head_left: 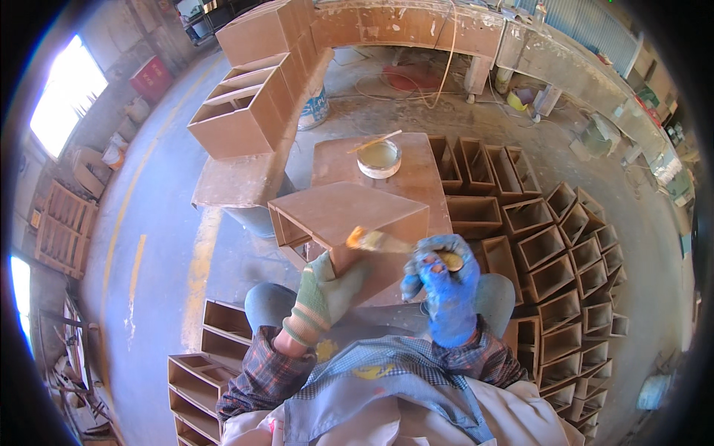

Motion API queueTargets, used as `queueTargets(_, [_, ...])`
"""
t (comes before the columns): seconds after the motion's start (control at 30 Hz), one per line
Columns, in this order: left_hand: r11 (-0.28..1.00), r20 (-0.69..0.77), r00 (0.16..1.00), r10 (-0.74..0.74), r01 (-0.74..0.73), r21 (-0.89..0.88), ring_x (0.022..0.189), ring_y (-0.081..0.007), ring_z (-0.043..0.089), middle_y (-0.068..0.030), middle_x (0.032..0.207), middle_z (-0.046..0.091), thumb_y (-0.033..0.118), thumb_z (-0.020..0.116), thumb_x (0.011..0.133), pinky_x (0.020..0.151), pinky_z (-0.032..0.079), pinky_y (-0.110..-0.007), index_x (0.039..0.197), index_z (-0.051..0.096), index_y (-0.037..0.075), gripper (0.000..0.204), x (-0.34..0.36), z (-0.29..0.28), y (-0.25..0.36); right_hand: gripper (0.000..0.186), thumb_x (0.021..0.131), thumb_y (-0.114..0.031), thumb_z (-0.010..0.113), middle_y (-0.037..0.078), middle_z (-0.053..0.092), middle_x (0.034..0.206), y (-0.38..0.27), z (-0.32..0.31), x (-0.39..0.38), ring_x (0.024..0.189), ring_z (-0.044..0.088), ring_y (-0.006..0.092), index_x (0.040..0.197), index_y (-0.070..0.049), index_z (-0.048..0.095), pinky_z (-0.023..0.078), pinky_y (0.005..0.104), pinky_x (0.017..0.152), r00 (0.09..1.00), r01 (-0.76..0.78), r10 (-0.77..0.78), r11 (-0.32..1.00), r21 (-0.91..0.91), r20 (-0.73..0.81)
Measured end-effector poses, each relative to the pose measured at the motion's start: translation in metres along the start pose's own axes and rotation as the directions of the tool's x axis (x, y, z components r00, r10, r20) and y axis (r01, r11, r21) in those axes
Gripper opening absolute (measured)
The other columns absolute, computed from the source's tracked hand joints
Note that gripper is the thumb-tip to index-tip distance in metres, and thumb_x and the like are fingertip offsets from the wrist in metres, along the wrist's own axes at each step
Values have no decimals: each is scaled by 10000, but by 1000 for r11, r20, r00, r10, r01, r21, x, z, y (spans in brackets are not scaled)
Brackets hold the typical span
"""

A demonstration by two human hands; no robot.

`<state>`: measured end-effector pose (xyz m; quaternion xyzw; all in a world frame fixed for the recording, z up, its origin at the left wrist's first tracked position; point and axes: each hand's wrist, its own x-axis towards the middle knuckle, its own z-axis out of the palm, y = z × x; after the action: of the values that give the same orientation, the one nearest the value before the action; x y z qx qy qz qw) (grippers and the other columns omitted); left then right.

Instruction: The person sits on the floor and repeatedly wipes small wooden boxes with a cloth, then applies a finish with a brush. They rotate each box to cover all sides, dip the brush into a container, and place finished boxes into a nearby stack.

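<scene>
My left hand (335,288), in a greenish knitted glove with a striped cuff, grips the near edge of a brown wooden box (353,209). That box lies tilted in front of me, its open side facing left, partly over a brown board (338,165). In my right hand (448,286), gloved in worn blue, is a paintbrush (381,243); its yellowish bristles point left, just over the box's near edge. Whether they touch the wood I cannot tell. Beyond the box, a white bowl (379,171) of pale liquid stands on the board, with a thin stick (374,141) across its far rim.
Many open wooden boxes (543,249) stand packed on the floor to my right. More boxes (199,386) are stacked at my near left. Large boxes (253,111) sit on a bench at the far left. A blue-and-white bucket (314,110) stands behind, with a hose (446,70) farther back.
</scene>
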<state>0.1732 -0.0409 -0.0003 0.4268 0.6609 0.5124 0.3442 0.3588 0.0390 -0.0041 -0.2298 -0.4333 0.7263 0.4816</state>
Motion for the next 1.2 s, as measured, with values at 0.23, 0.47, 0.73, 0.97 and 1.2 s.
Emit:
queueTargets(0.23, [992,27,997,-68,70,-102,909,-72,621,1,1028,714,71,727,931,792,540,-262,1177,698,-31,268,-6,-3,1,199,995,-180,677,77,691,887,-4,-67,40,667,668,131,1111,-27,625,570,275,580,910,28,-138,961,-274,-392])
queueTargets(0.47, [993,15,997,-75,76,-94,929,-79,628,-22,1048,723,76,725,933,809,541,-272,1195,691,-38,287,-6,-2,2,228,1009,-176,659,72,687,886,-4,-46,19,664,666,124,1153,-12,590,568,257,592,976,100,-146,960,-261,-163])
queueTargets(0.73, [992,54,997,-48,54,-116,940,-73,635,5,1063,719,50,712,942,812,536,-256,1205,696,-12,270,-8,1,-9,186,992,-82,659,96,673,907,-14,-7,-3,730,659,121,1151,-16,590,582,278,650,995,-71,64,993,-91,-79])
queueTargets(0.97, [979,24,997,-80,83,-186,940,-84,635,4,1062,708,69,709,954,821,531,-260,1228,679,-7,285,1,-12,2,253,957,-22,679,80,649,918,-5,-12,-18,763,634,127,1194,-24,591,584,294,679,992,120,-122,991,65,16])
queueTargets(1.2, [804,-20,994,-110,77,-590,1083,-242,701,-136,1251,686,149,703,927,925,580,-379,1347,582,-35,474,11,-48,28,158,1012,-183,649,46,679,818,-35,-76,15,612,619,116,1105,-56,632,526,261,519,937,152,-151,988,-22,-315])
